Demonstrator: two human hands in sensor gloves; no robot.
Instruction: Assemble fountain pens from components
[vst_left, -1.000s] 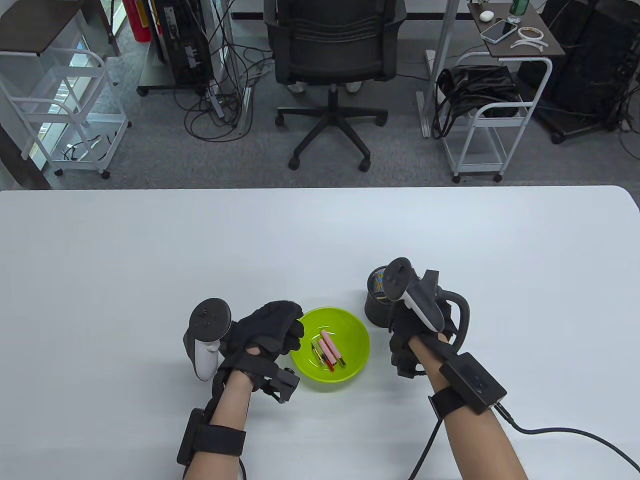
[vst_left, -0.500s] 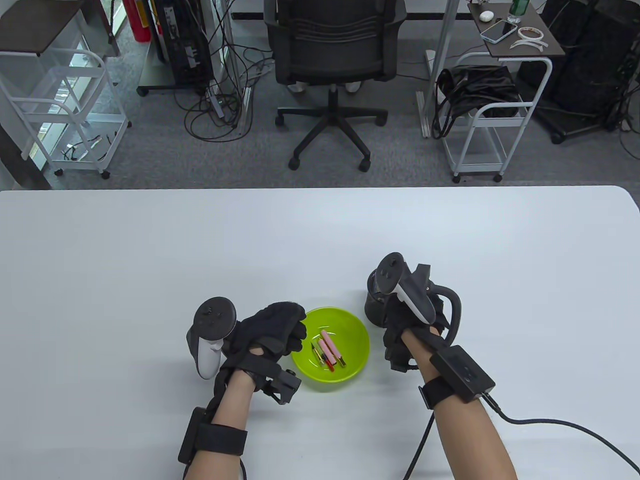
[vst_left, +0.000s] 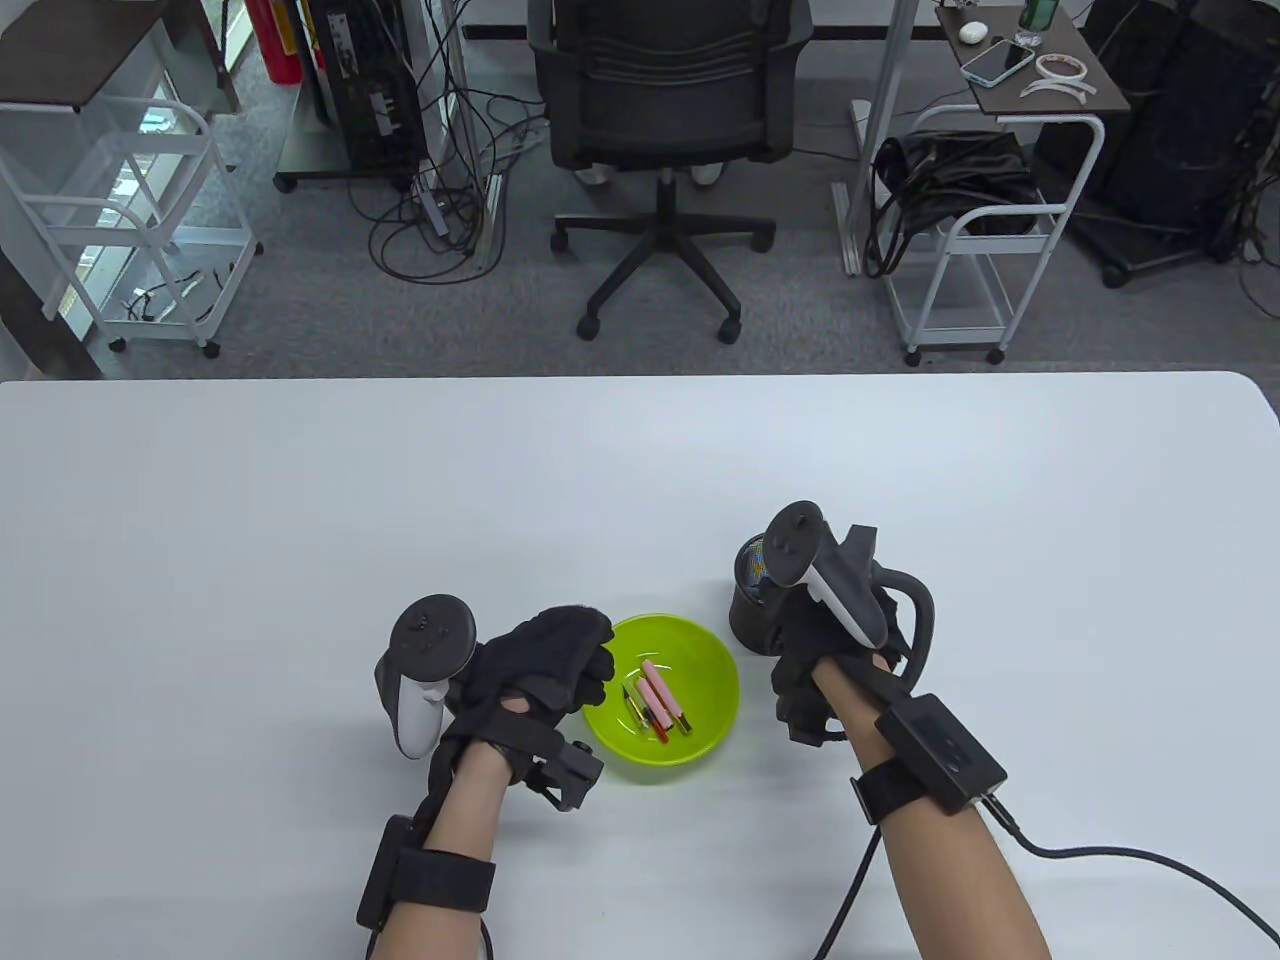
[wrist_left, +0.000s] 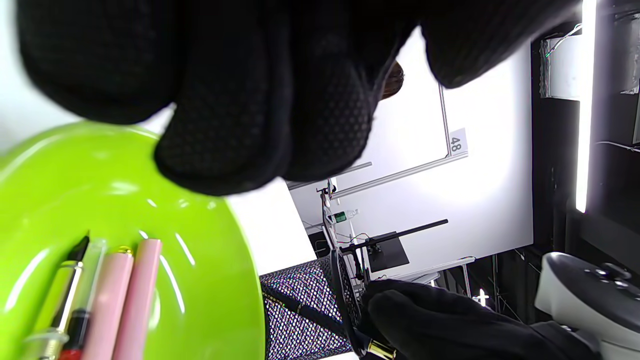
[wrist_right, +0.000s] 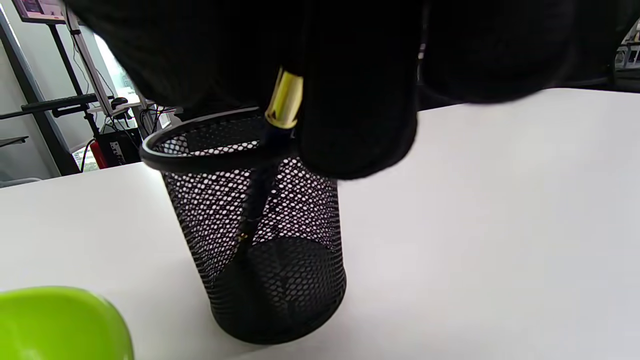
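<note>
- Right hand (vst_left: 815, 655), right of centre in the table view, grasps a dark pen (wrist_right: 262, 170) (gold band at top) standing in the mesh cup (wrist_right: 260, 240).
- Left hand (vst_left: 535, 660) hovers loosely curled and holds nothing, beside the green bowl (vst_left: 715, 720) of pen parts (vst_left: 655, 705).

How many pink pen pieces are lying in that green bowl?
2. Both pink pieces lie side by side near the middle of the green bowl, next to a few other pen parts. None looks hidden.
</note>
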